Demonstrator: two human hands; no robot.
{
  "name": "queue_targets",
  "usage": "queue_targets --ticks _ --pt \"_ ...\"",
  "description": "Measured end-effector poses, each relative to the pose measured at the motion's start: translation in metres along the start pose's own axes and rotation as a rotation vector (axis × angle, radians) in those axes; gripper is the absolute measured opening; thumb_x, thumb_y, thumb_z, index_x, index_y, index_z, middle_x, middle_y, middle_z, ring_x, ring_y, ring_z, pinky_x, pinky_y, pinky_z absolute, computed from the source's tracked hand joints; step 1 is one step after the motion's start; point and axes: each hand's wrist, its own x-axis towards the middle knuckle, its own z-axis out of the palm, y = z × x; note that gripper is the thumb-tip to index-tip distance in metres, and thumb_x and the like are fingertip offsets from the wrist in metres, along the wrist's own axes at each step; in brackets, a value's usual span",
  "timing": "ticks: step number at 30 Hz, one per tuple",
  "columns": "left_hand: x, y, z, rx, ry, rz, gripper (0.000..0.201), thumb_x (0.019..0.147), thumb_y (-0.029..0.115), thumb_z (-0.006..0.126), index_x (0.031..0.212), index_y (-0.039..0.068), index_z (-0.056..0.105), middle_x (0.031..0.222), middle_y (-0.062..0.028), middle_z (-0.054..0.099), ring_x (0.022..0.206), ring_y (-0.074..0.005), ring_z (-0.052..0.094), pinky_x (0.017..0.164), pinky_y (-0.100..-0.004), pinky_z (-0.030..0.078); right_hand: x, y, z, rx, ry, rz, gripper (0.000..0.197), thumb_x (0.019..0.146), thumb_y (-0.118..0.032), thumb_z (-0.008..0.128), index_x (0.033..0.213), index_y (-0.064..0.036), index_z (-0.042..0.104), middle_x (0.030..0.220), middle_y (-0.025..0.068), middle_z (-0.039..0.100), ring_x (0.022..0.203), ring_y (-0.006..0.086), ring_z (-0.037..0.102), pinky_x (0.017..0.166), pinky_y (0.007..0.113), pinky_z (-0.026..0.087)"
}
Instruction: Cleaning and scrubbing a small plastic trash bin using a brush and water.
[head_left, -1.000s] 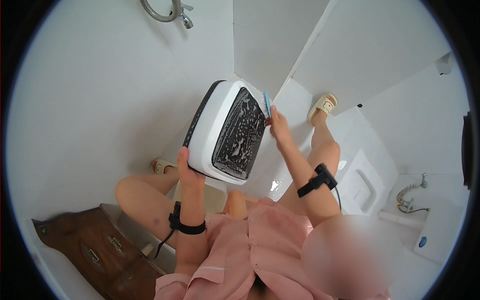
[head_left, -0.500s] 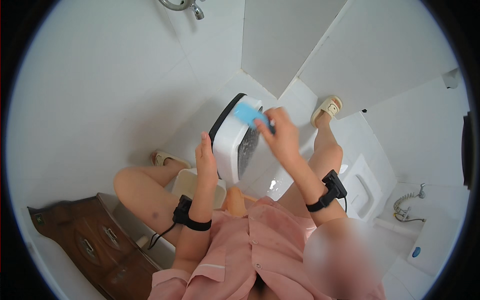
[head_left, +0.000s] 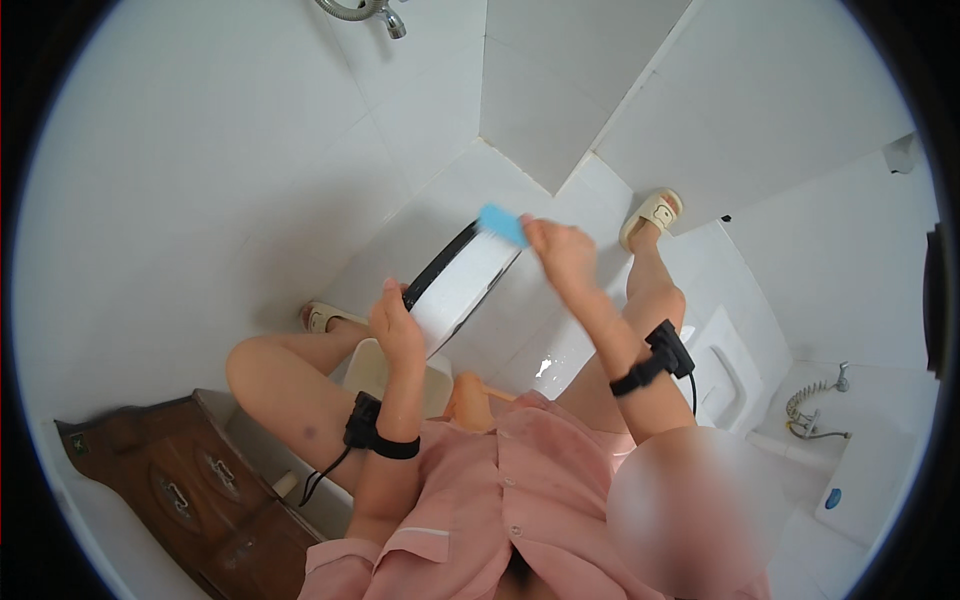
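A white boxy thing with a black rim (head_left: 465, 285) is held tilted above the floor between my knees; its exact kind is unclear. My left hand (head_left: 397, 325) grips its near left end, the thumb up beside the black rim. In my right hand (head_left: 562, 258) is a light-blue brush (head_left: 501, 225), slightly blurred. The brush lies against the far end of the white side, close to the black rim. The fingers of my right hand are closed around its near end.
A cream bucket (head_left: 368, 365) stands by my left leg. On the right are a white squat toilet (head_left: 728, 385) and a coiled spray hose (head_left: 808, 412). A brown panel (head_left: 190, 490) lies at the lower left. Tiled walls enclose the wet floor.
The white thing has turned so its narrow white side faces up and its grey mesh face no longer shows. My left hand has moved slightly left and down; the brush has shifted toward the far end.
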Motion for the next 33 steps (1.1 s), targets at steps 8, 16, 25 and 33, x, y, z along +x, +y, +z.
queue_targets --ticks 8,16,25,33 --pt "0.023 -0.037 -0.016 0.102 -0.025 0.224 0.043 0.09 0.028 0.041 0.071 -0.007 0.058 0.061 -0.01 0.057 0.058 -0.0168 0.051 0.056 -0.0321 0.039 0.011 0.024 -0.004 -0.117 0.09 -0.133 0.046 0.09 -0.039 0.041 0.058 -0.0091 0.055 0.054 0.0111 0.055 0.052 0.0287 0.056 0.049 0.038 0.043" --pt "0.023 0.018 -0.017 -0.559 -0.078 -0.163 0.04 0.088 0.033 0.045 0.076 -0.002 0.059 0.07 -0.0075 0.06 0.064 -0.0159 0.055 0.062 -0.029 0.043 0.021 0.051 -0.032 0.391 0.064 0.254 0.048 0.091 -0.04 0.044 0.063 -0.0016 0.053 0.049 0.0073 0.039 0.047 0.0156 0.034 0.048 0.034 0.033" --pt "0.012 0.027 -0.013 -0.414 -0.109 -0.153 0.042 0.087 0.033 0.049 0.067 -0.002 0.059 0.063 -0.005 0.056 0.056 -0.0115 0.05 0.054 -0.0246 0.038 0.027 0.015 -0.062 0.057 0.118 -0.46 0.031 0.084 -0.024 0.056 0.063 -0.0033 0.046 0.056 0.0107 0.044 0.051 0.0295 0.044 0.051 0.035 0.038" --pt "0.016 0.018 -0.016 -0.393 -0.171 -0.147 0.041 0.085 0.032 0.051 0.067 -0.004 0.058 0.059 -0.0033 0.053 0.053 -0.0106 0.046 0.052 -0.0251 0.037 0.027 0.037 -0.063 -0.063 0.122 -0.422 0.029 0.081 -0.028 0.06 0.062 -0.0087 0.05 0.054 0.0055 0.046 0.048 0.0236 0.046 0.048 0.032 0.037"
